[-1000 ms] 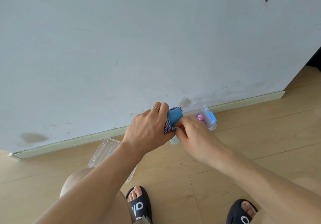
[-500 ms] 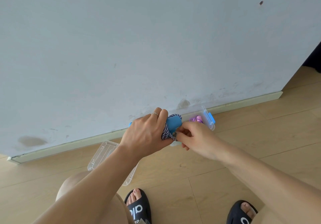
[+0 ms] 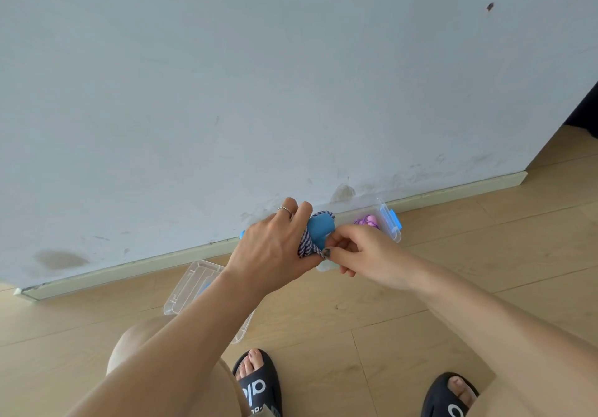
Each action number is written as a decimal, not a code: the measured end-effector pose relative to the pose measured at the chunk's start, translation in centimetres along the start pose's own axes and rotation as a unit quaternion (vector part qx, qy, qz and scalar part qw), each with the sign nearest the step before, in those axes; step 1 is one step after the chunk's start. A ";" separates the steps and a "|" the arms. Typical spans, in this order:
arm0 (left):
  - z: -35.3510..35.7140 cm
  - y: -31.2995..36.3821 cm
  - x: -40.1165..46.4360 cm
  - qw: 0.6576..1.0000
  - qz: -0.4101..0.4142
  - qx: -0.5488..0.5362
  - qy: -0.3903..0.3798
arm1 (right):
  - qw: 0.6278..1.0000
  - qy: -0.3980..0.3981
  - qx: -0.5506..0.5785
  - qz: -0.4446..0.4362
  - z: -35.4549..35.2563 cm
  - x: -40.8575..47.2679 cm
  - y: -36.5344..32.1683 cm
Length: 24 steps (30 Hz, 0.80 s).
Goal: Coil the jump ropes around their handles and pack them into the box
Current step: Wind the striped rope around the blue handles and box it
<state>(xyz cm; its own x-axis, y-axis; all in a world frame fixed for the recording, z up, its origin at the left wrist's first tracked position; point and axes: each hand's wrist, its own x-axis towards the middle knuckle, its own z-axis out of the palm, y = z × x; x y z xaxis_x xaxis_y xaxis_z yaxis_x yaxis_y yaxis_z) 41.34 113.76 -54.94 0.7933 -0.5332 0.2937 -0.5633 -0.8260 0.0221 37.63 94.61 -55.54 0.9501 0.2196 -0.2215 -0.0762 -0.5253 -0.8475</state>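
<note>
Across the upper frame runs the pale wall (image 3: 226,76), with the wood floor (image 3: 420,303) below it. At lower centre-left the clear lid (image 3: 191,284) lies flat on the boards, partly under my left forearm. Against the skirting right of centre sits the clear box (image 3: 386,222), a purple jump rope (image 3: 365,222) already inside.

At mid-frame my left hand (image 3: 275,248) is curled round the blue handles (image 3: 318,230), clamping the wraps of striped rope (image 3: 307,245). My right hand (image 3: 359,251) pinches the rope's loose end (image 3: 325,252) between thumb and fingertips, right beside the bundle.

To do this well, I judge I should keep the left grip firm so the coils cannot slacken, pull the tail taut, and tuck it under a wrap before lowering the bundle into the box.

Against the frame half a second back, my right hand has drawn slightly away, uncovering more of the purple rope; the left has barely shifted.
</note>
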 end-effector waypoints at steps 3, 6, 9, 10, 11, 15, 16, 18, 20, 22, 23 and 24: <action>0.0 -0.2 -0.3 0.998 -0.034 -0.038 -0.025 | 0.998 0.021 -0.046 -0.045 0.1 -0.3 -0.3; -0.3 -0.4 -0.3 0.985 -0.067 -0.147 -0.060 | 0.986 0.053 -0.121 -0.100 -0.2 -0.6 -1.1; -0.3 -0.8 -0.2 0.972 -0.081 -0.195 -0.108 | 0.975 0.044 -0.179 -0.127 -0.4 -0.9 -1.4; -0.3 -1.0 -0.2 0.967 -0.080 -0.208 -0.123 | 0.973 0.037 -0.189 -0.126 -0.5 -0.9 -1.4; -0.3 -1.2 -0.2 0.962 -0.081 -0.223 -0.137 | 0.972 0.031 -0.196 -0.124 -0.4 -0.9 -1.4; -0.3 -1.6 -0.5 0.953 -0.072 -0.254 -0.151 | 0.976 0.028 -0.186 -0.113 -0.2 -1.0 -1.5; -0.4 -1.6 -0.7 0.955 -0.060 -0.251 -0.148 | 0.977 0.030 -0.180 -0.114 -0.1 -1.0 -1.4; -0.6 -1.5 -0.9 0.961 -0.029 -0.238 -0.138 | 0.980 0.036 -0.158 -0.118 -0.2 -0.9 -1.3; -0.6 -1.3 -1.1 0.966 -0.002 -0.223 -0.128 | 0.982 0.049 -0.133 -0.124 -0.3 -0.8 -1.2; -0.6 -0.9 -1.3 0.968 0.015 -0.216 -0.127 | 0.982 0.061 -0.120 -0.136 -0.5 -0.7 -1.1; -0.6 -0.6 -1.4 0.968 0.012 -0.216 -0.126 | 0.980 0.065 -0.119 -0.144 -0.5 -0.7 -1.1; -0.6 -0.4 -1.4 0.968 0.002 -0.218 -0.122 | 0.978 0.070 -0.122 -0.155 -0.4 -0.7 -1.1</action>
<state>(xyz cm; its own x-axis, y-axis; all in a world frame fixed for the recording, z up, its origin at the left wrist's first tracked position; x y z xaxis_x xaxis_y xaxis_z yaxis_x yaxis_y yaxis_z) 40.36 114.96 -54.74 0.7924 -0.6070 0.0606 -0.5675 -0.6971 0.4381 37.15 94.65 -54.27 0.9496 0.2935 0.1103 0.2800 -0.6356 -0.7194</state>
